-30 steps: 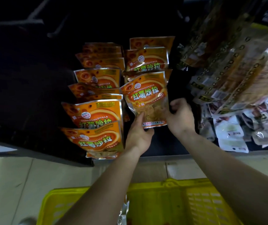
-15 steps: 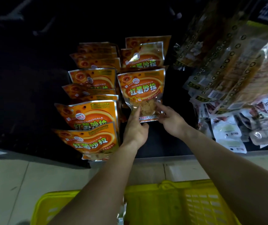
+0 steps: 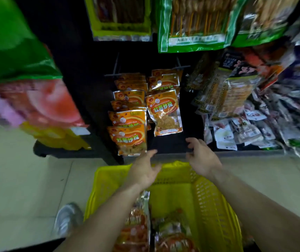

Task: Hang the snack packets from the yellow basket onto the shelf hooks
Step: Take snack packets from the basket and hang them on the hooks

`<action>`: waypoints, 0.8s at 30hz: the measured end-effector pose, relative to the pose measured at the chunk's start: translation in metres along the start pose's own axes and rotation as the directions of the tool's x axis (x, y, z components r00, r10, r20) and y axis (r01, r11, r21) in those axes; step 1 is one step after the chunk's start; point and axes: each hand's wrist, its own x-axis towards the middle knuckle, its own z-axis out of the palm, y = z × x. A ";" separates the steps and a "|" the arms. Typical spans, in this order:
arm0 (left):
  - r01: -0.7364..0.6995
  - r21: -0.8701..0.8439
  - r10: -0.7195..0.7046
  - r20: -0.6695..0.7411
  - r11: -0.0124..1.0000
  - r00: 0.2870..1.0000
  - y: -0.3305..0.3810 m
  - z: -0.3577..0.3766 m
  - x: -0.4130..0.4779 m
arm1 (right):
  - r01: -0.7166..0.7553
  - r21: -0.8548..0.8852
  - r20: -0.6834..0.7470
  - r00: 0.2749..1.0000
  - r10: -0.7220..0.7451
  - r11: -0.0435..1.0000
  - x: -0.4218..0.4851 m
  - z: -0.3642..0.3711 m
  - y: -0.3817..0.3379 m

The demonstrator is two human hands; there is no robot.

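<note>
An orange snack packet (image 3: 164,113) hangs at the front of the right hook on the dark shelf, free of both hands. To its left hangs a stack of several like packets (image 3: 128,137). Below the packets, over the far rim of the yellow basket (image 3: 216,206), my left hand (image 3: 145,170) and my right hand (image 3: 202,157) hover with fingers loosely spread, holding nothing. More orange packets (image 3: 136,231) lie in the basket, partly hidden by my left forearm.
Green packets (image 3: 192,22) hang above the hooks. Mixed dark and clear packets (image 3: 245,110) crowd the shelf on the right. A large green and pink bag (image 3: 22,79) hangs at the left. A grey shoe (image 3: 67,219) stands on the tiled floor left of the basket.
Both hands have let go of the front packet's lower edge and pulled back down to the basket rim. The packet stays hanging. The view has drawn back, showing more shelf.
</note>
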 end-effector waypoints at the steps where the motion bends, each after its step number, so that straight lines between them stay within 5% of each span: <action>1: 0.003 0.043 -0.002 -0.013 0.999 1.000 -0.006 -0.004 -0.019 | 0.024 -0.025 0.010 1.000 -0.024 0.999 -0.018 0.002 -0.004; 8: 0.135 0.225 -0.138 -0.006 0.965 0.990 -0.076 -0.010 -0.113 | 0.088 -0.192 0.275 0.961 -0.032 0.977 -0.102 0.069 0.000; 19: 0.176 0.294 -0.241 0.203 0.940 0.949 -0.154 0.039 -0.128 | 0.046 -0.370 0.716 0.651 0.253 0.928 -0.133 0.152 0.067; 24: 0.129 0.308 -0.224 0.299 0.943 0.928 -0.154 0.063 -0.121 | 0.136 -0.199 0.755 0.653 0.063 0.970 -0.138 0.161 0.064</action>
